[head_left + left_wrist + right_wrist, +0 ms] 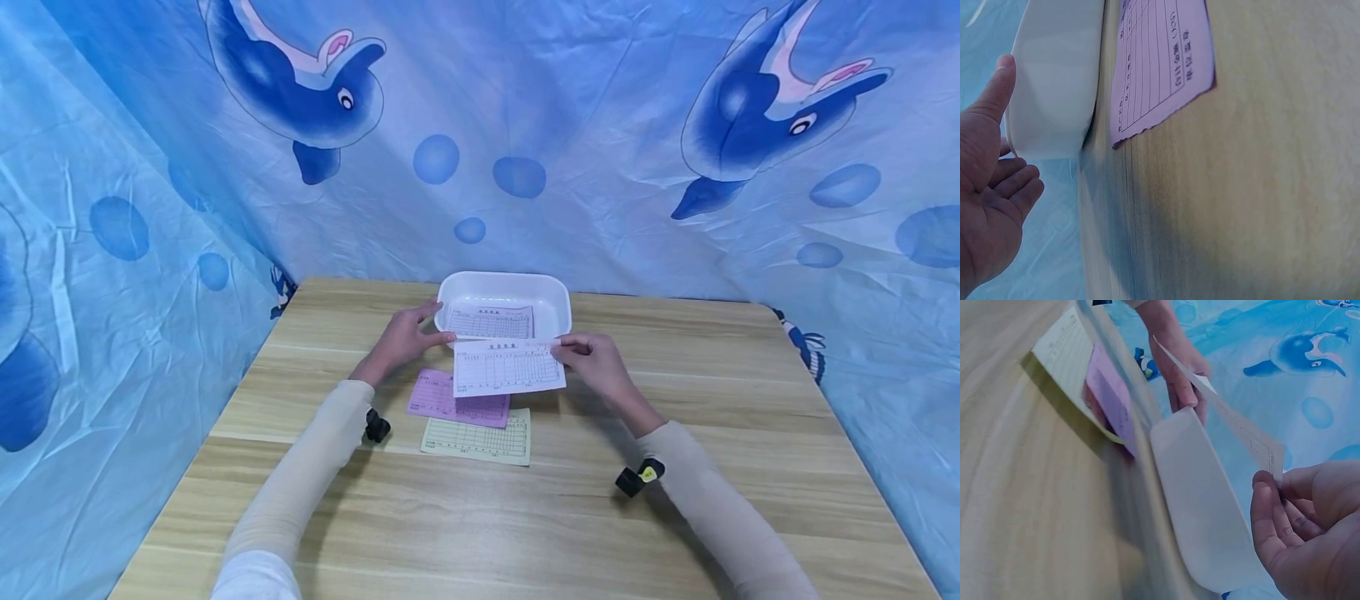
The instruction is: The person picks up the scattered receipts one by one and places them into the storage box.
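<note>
In the head view my right hand (597, 364) pinches the right edge of a white printed form (510, 371) between thumb and fingers. The sheet hangs tilted over the front of a white plastic basin (551, 296). My left hand (408, 337) is at the basin's left end; the left wrist view has its thumb (1000, 87) along one side of the wall and a fingertip partly hidden behind it. Inside the basin lies another printed form (491, 322). On the table, a purple form (431, 396) partly overlaps a pale green form (476, 440).
The wooden table (675, 533) extends around the basin on both sides and toward me. Behind it hangs a blue curtain (600, 233) with dolphin prints, and it continues down both sides. A small black device (633, 477) is strapped on each wrist.
</note>
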Demonstrator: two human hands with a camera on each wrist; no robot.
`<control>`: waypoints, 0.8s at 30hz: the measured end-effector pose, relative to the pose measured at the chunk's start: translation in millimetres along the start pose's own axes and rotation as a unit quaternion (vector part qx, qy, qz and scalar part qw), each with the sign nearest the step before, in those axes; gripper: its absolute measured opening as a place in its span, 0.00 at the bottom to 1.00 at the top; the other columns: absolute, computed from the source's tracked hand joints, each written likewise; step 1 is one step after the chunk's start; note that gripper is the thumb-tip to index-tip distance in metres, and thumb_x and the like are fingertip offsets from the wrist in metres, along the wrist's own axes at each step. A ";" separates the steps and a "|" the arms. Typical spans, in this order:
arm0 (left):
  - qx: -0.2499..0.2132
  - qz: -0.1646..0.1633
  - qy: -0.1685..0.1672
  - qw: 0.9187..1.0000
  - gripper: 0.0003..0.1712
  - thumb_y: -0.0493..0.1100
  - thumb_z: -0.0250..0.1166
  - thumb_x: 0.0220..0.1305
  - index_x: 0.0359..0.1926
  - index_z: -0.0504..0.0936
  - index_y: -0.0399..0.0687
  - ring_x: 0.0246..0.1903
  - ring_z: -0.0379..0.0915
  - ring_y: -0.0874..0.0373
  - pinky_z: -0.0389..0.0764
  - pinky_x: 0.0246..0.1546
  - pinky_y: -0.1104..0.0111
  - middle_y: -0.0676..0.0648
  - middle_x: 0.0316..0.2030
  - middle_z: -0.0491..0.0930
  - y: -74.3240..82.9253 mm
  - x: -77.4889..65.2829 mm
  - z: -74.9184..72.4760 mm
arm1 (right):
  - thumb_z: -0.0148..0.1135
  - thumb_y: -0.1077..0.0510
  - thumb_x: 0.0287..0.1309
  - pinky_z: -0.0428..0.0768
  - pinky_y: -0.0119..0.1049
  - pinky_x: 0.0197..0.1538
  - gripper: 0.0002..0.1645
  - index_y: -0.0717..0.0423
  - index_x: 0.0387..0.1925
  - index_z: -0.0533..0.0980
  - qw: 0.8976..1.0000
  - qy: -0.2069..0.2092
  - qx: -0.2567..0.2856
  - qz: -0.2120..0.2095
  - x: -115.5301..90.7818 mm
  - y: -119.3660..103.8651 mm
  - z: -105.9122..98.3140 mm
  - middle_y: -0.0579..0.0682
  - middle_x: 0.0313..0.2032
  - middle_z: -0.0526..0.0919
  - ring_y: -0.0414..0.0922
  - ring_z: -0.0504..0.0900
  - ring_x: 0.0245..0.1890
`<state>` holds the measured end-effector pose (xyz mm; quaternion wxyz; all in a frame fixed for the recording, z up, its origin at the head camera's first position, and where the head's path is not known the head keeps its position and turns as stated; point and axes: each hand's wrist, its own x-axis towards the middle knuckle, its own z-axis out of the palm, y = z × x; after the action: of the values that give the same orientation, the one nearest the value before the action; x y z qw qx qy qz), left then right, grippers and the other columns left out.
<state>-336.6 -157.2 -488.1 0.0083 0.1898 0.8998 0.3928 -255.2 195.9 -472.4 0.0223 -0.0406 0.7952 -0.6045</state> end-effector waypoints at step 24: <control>0.002 0.003 -0.003 1.000 0.48 0.56 0.75 0.60 0.73 0.67 0.37 0.73 0.60 0.39 0.64 0.74 0.50 0.36 0.75 0.60 -2.9 0.7 0.3 | 0.67 0.56 0.69 0.89 0.33 0.42 0.19 0.66 0.54 0.82 0.999 0.043 0.006 -0.031 29.7 -35.0 -11.6 0.64 0.47 0.86 0.38 0.87 0.37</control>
<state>-338.2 -158.5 -490.2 0.0096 0.1941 0.8998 0.3907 -284.5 195.0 -435.2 -0.0302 -0.0386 0.7903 -0.6108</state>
